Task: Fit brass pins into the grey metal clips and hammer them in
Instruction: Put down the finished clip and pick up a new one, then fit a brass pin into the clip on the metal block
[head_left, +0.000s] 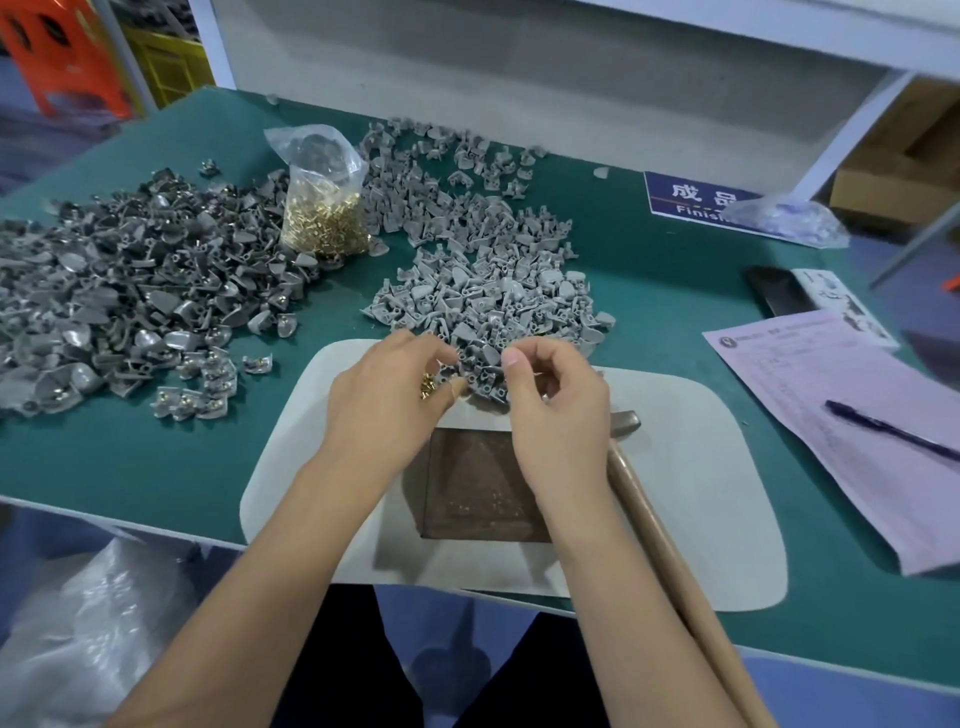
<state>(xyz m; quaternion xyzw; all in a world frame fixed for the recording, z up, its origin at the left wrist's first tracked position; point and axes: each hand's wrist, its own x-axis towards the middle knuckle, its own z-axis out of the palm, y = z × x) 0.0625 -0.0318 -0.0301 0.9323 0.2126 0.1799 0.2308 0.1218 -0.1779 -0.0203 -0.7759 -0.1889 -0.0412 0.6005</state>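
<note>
Right now: I'm at the near edge of the loose clip pile (493, 291), both hands working over the pale mat (691, 478).
Left hand: my left hand (384, 400) has its fingers curled around a small clutch of brass pins (427, 387), which show gold just under the fingertips.
Right hand: my right hand (550, 410) is curled with thumb and forefinger pinched at a clip on the pile's edge; I can't tell whether a pin sits between them.
Task things: unpinned clips lie ahead of my hands, the darker done pile (119, 291) sits to the left, and the pin bag (322, 202) stands between the two.
Tools: the steel block (478, 488) is partly under my wrists, and the hammer (654, 499) lies just beside it on the right, untouched.
Risk one: I reckon the spare pins could spill from my left hand if I loosen those fingers to steady the clip.
Risk two: a pin started crooked would likely bend or jam once hammered.
Risk three: my right forearm is over the hammer handle, so a quick reach could knock it off the table (156, 457).
Risk four: dragging one clip might pull neighbours onto the block.
</note>
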